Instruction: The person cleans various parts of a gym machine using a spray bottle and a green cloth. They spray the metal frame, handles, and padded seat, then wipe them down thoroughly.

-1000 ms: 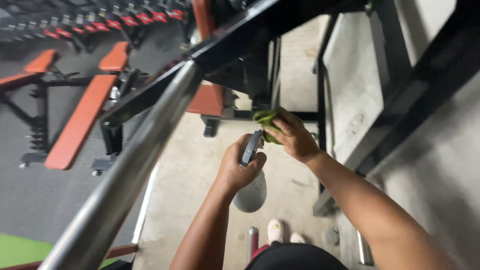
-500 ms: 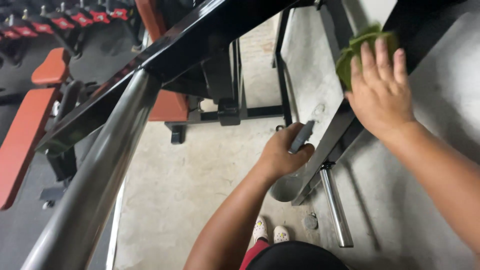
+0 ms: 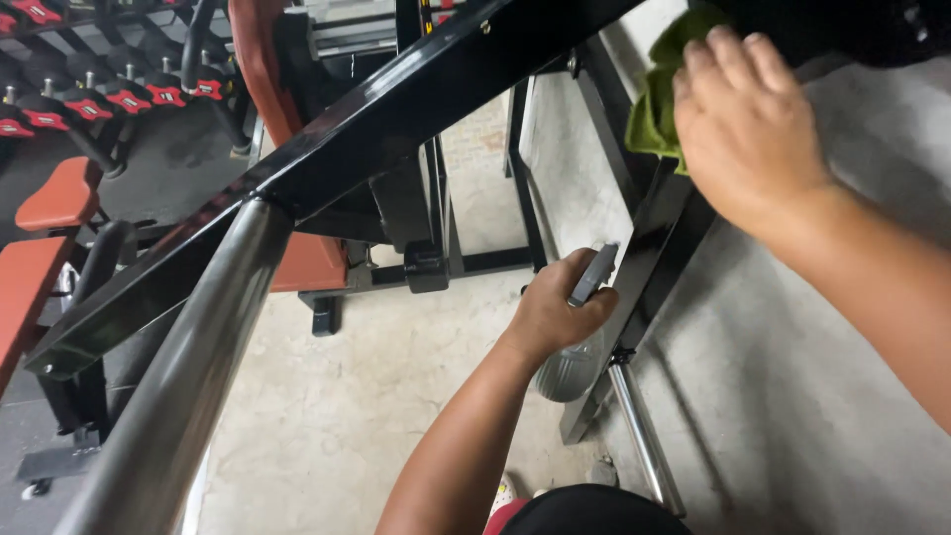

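1. The right hand sits at about one o'clock in the head view, fingers spread nearly flat, pressing a green cloth against the black frame upright of a gym machine. The cloth shows only at the hand's left edge and above the fingertips; the rest is under the palm.
2. The left hand is near the centre, slightly toward four o'clock, closed in a fist around a spray bottle. Its grey trigger head pokes up past the thumb and the pale rounded body hangs below the fist (whether a finger is on the trigger, I cannot tell).
3. The bottle hangs just beside the same upright, lower down than the cloth, nozzle end close to the metal.
4. As a judgement: the step in hand is wiping the upright, with the bottle kept at rest in the other hand.
5. The next move would call for firm, flat pressure along the bar, keeping the cloth from slipping out from under the palm, and keeping the bottle clear of the wiping path.
6. A thick grey steel bar runs from seven o'clock toward the centre, joining a black diagonal beam. Red-padded benches lie at nine o'clock on the concrete floor.
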